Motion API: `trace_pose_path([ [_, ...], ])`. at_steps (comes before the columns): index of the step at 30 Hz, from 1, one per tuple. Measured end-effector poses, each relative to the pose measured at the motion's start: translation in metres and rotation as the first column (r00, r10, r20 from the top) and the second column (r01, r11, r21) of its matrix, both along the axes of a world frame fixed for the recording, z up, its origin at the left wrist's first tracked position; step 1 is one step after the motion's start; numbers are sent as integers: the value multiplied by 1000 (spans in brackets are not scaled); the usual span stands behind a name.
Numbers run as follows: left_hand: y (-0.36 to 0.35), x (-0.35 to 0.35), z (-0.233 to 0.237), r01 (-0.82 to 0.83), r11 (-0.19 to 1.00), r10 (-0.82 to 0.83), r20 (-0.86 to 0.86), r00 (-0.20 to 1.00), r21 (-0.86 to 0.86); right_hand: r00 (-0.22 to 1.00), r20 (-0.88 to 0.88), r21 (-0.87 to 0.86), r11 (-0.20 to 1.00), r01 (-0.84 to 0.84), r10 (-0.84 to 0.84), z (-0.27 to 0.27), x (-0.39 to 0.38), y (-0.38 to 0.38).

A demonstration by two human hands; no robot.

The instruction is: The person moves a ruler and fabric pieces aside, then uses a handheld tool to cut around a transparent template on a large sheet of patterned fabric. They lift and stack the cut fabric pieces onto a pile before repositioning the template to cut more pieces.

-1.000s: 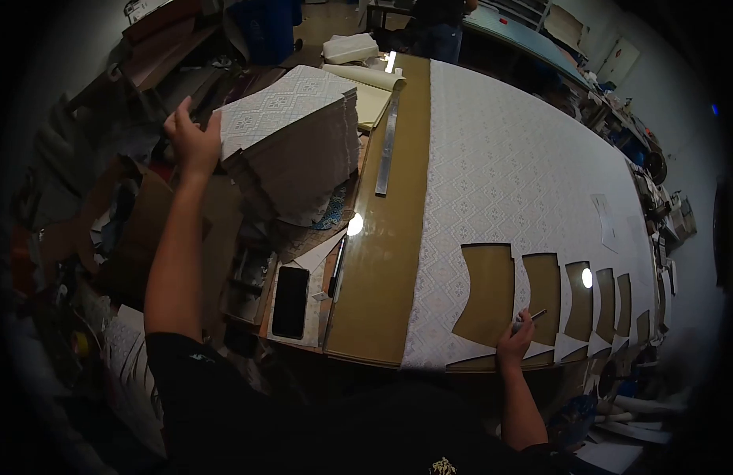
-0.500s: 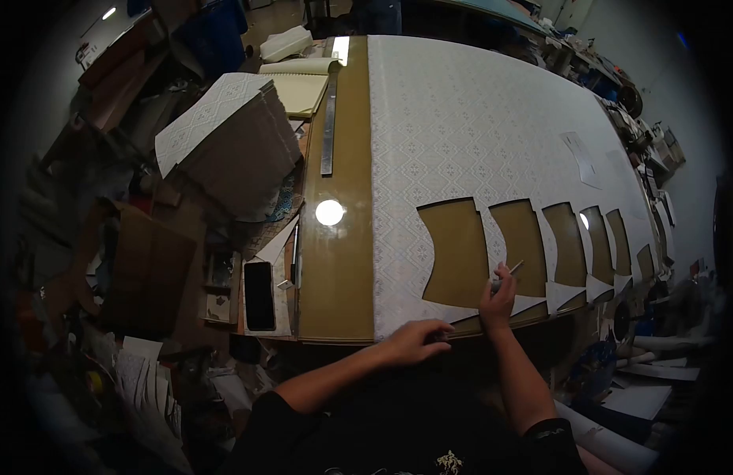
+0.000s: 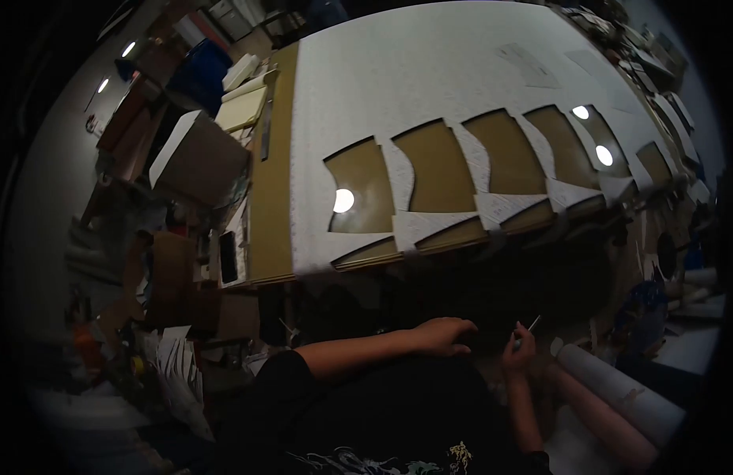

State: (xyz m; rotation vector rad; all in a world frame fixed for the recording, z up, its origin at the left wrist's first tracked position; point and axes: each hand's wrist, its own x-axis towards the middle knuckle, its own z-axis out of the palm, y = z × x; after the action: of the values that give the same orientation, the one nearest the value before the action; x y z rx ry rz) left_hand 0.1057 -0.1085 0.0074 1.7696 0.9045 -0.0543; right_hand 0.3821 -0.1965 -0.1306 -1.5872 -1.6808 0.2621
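My right hand (image 3: 517, 351) is below the table's front edge, near my body, closed on a thin cutting tool (image 3: 531, 325) whose tip points up and to the right. My left hand (image 3: 443, 335) lies palm down just left of it over my dark clothing, fingers loosely curled; I see nothing in it. Above both hands, the white patterned sheet (image 3: 429, 63) covers the table. It has several curved openings cut along its near edge, showing the brown board (image 3: 433, 166) underneath.
A stack of cut patterned pieces (image 3: 198, 158) sits left of the table. By it lie a metal ruler (image 3: 265, 131), an open notebook (image 3: 241, 108) and a black phone (image 3: 228, 257). White rolls (image 3: 619, 389) lie at the lower right, clutter and boxes at the left.
Both hands have dropped from the table's front edge down to my lap. My view has pulled back and tilted, so the table now sits higher in the picture.
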Motion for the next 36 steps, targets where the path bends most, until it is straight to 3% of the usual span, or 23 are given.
trace_pose_path([
  [2, 5, 48, 8, 94, 991, -96, 23, 995, 94, 976, -83, -188, 965, 184, -202, -7, 54, -48],
  [6, 28, 117, 8, 214, 959, -202, -82, 976, 185, 905, 8, -232, 879, 416, -426, 4, 124, -98],
  [12, 58, 217, 5, 427, 890, -420, -80, 904, 161, 773, -194, -235, 794, 561, -604, 27, 134, -83],
  [14, 67, 250, 6, 483, 863, -480, -64, 875, 149, 746, -290, -228, 800, 555, -600, 32, 137, -74],
  [22, 165, 352, -4, 589, 790, -599, 6, 801, 170, 778, -143, -290, 778, 558, -611, 21, 219, -17],
  [27, 232, 410, 7, 523, 840, -542, 171, 822, 145, 805, -92, -334, 780, 529, -586, 71, 280, 64],
  [30, 262, 443, 3, 476, 861, -502, 148, 852, 182, 825, -57, -297, 799, 523, -562, 79, 315, 100],
  [32, 277, 463, 5, 491, 855, -516, 180, 837, 167, 814, -132, -251, 813, 525, -566, 81, 336, 119],
  [36, 288, 508, -6, 471, 876, -482, 187, 856, 100, 835, -59, -318, 804, 503, -546, 73, 383, 129],
])
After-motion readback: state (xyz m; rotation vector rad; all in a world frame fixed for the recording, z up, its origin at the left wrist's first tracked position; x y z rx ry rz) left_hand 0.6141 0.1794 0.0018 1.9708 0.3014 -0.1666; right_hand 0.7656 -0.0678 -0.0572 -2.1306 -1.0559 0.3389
